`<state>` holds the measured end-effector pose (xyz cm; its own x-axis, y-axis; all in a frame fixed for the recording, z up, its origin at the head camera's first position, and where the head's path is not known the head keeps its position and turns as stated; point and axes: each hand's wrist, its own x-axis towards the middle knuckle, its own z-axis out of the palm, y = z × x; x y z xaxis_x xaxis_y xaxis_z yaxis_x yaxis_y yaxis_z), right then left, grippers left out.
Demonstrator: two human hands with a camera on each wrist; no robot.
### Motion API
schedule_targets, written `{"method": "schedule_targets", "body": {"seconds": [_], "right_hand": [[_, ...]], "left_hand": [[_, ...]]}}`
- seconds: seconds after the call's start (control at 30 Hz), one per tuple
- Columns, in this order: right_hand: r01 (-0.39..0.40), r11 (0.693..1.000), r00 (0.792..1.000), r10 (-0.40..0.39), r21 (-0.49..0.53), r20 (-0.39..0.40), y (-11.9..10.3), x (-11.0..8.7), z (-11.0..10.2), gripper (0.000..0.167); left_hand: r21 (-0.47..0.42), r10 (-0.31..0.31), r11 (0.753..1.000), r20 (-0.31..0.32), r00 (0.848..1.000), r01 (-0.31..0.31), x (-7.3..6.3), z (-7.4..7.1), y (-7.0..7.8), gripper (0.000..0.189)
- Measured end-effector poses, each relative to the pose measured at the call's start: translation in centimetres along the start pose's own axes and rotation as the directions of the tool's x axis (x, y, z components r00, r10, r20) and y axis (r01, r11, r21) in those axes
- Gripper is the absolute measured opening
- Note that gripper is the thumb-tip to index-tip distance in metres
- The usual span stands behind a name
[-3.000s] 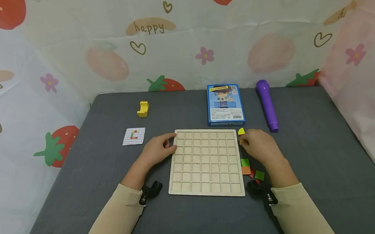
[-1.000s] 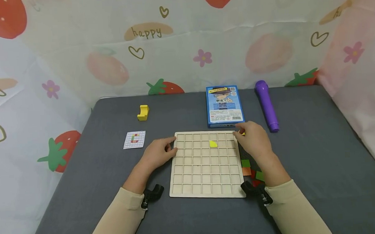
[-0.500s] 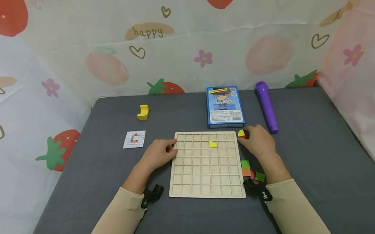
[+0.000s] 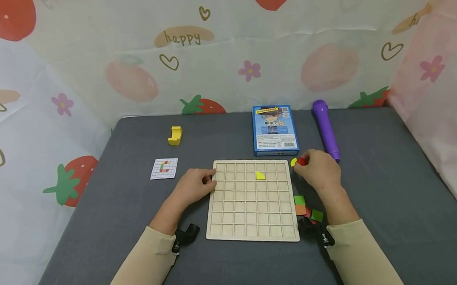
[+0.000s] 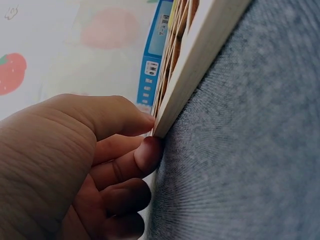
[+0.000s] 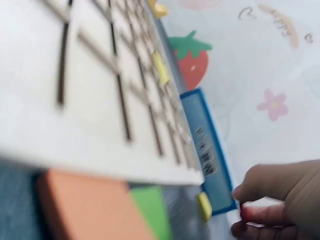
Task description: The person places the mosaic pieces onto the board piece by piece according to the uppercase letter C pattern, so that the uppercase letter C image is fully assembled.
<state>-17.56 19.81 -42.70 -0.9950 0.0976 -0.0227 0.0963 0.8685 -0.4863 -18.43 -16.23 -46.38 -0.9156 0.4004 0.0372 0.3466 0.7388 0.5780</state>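
Observation:
A wooden grid board [image 4: 250, 201] lies flat in the middle of the table, a yellow quarter-round tile [image 4: 260, 175] sitting in one of its upper cells. My left hand [image 4: 194, 186] holds the board's left edge near the far corner with thumb and forefinger; in the left wrist view the other fingers curl below. Off the board's far right corner, my right hand [image 4: 319, 170] pinches a small red tile [image 4: 301, 161], its shape mostly covered by the fingers. Beside it on the table lies another yellow tile [image 4: 293, 162].
Right of the board lie a green tile [image 4: 299, 199], an orange tile [image 4: 300, 210], a second green tile [image 4: 317, 216] and partly hidden red ones. A pattern card [image 4: 163, 168] and a yellow block [image 4: 175, 136] are at left. Behind stand a blue box [image 4: 275, 130] and purple microphone [image 4: 326, 129].
A yellow tile has appeared in a board cell. My right hand came back from the board's edge to the tiles at its right and picked up the red one. The left hand stays put.

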Motion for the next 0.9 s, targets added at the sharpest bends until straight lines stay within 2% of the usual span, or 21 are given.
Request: {"method": "schedule_targets", "body": {"seconds": [0.17, 0.23, 0.33, 0.43, 0.6, 0.8, 0.9], "right_hand": [[0.127, 0.984, 0.992, -0.125, 0.126, -0.024, -2.1, -0.7, -0.5, 0.032], [0.199, 0.964, 0.980, -0.201, 0.178, -0.008, -3.2, -1.0, -0.3, 0.028], [0.300, 0.931, 0.949, -0.312, 0.206, 0.030, -4.8, -1.6, 0.7, 0.024], [0.391, 0.907, 0.910, -0.406, 0.156, 0.080, -6.1, -2.1, 2.2, 0.026], [0.501, 0.865, 0.860, -0.496, -0.015, 0.122, -7.2, -2.6, 4.9, 0.029], [0.583, 0.808, 0.812, -0.582, -0.089, 0.034, -6.8, -2.6, 6.7, 0.012], [0.594, 0.798, 0.801, -0.599, -0.105, -0.022, -6.6, -2.6, 7.1, 0.009]], "left_hand": [[-0.007, -0.006, 1.000, -0.019, 1.000, 0.006, 0.0, -0.1, 0.1, 0.039], [-0.006, -0.007, 1.000, -0.027, 1.000, 0.007, 0.0, -0.1, 0.1, 0.038], [-0.004, -0.007, 1.000, -0.028, 1.000, 0.007, 0.0, -0.1, 0.1, 0.037], [-0.005, -0.014, 1.000, -0.023, 1.000, 0.014, 0.0, 0.0, 0.0, 0.036], [-0.005, -0.025, 1.000, -0.019, 1.000, 0.025, 0.0, 0.1, -0.1, 0.036], [-0.005, -0.025, 1.000, -0.017, 1.000, 0.025, 0.0, 0.0, 0.0, 0.037], [-0.004, -0.020, 1.000, -0.018, 1.000, 0.020, 0.1, 0.1, -0.1, 0.036]]}}
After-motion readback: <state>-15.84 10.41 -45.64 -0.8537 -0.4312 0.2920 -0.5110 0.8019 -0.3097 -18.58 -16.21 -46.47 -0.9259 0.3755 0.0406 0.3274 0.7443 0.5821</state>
